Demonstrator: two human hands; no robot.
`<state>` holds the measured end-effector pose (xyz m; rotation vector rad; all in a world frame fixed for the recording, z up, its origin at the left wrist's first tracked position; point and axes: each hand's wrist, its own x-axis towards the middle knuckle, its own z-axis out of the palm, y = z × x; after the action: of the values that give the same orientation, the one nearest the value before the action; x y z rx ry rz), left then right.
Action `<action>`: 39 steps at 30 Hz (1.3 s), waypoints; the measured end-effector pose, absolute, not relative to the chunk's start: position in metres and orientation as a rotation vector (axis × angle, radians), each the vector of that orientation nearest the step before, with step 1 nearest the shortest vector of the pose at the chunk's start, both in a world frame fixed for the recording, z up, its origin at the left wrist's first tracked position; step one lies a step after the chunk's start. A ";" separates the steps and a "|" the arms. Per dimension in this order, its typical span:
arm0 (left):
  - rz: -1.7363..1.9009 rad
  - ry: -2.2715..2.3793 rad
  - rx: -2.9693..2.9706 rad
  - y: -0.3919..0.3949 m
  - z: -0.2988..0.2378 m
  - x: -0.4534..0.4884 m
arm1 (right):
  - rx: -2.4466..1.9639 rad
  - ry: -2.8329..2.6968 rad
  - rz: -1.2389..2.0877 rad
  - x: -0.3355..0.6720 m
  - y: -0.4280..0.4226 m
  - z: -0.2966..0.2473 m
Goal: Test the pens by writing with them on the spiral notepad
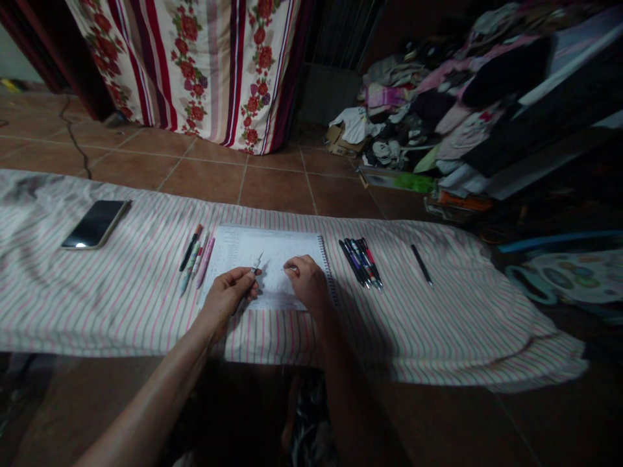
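A spiral notebook [270, 250] lies open on a striped cloth [107, 292] spread over the floor. My left hand [228, 295] is closed round a pen [256, 264] whose tip points up over the page. My right hand [306, 282] rests on the page with its fingers curled, pinching something small that I cannot make out. Several pens [195, 259] lie in a row just left of the notebook. Another bunch of pens [361, 261] lies to its right, and a single dark pen [421, 264] lies further right.
A phone [95, 224] lies face up on the cloth at the far left. Beyond the cloth are brown floor tiles [272, 188], a flowered curtain [204, 71] and a heap of clothes and clutter [438, 110] at the right. A patterned mat [564, 275] lies at the right edge.
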<state>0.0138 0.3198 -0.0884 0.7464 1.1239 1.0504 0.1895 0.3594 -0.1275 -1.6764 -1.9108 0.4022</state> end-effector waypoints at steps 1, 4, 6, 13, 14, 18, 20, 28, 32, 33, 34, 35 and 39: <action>1.051 1.121 0.748 0.320 -0.089 0.014 | -1.661 -1.864 0.430 0.189 0.360 -0.127; 1.051 1.117 0.745 0.320 -0.089 0.016 | -1.615 -1.638 0.597 0.188 0.363 -0.125; 1.045 1.117 0.743 0.320 -0.089 0.018 | -1.569 -1.447 0.767 0.187 0.365 -0.124; 1.055 1.111 0.727 0.320 -0.092 0.020 | -1.365 -0.943 1.236 0.179 0.360 -0.103; 1.056 1.107 0.729 0.319 -0.093 0.020 | -1.339 -0.904 1.277 0.178 0.358 -0.099; 1.066 1.101 0.745 0.319 -0.093 0.022 | -1.292 -0.818 1.346 0.177 0.354 -0.090; 1.070 1.111 0.744 0.319 -0.093 0.023 | -1.290 -0.800 1.348 0.177 0.353 -0.088; 1.046 1.125 0.744 0.318 -0.090 0.027 | -1.232 -0.698 1.425 0.175 0.354 -0.087; 1.040 1.131 0.785 0.318 -0.088 0.029 | -1.195 -0.632 1.478 0.172 0.353 -0.086; 1.039 1.132 0.792 0.317 -0.087 0.030 | -1.189 -0.612 1.494 0.172 0.353 -0.086; 1.041 1.136 0.796 0.317 -0.086 0.030 | -1.182 -0.596 1.512 0.171 0.353 -0.085; 1.043 1.141 0.798 0.317 -0.085 0.031 | -1.175 -0.583 1.530 0.171 0.352 -0.085; 1.051 1.176 0.838 0.318 -0.084 0.032 | -1.115 -0.560 1.591 0.169 0.352 -0.084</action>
<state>0.0316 0.3176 -0.0842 0.8382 1.1763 1.0512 0.1691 0.3516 -0.0837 -1.1148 -0.5595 1.5915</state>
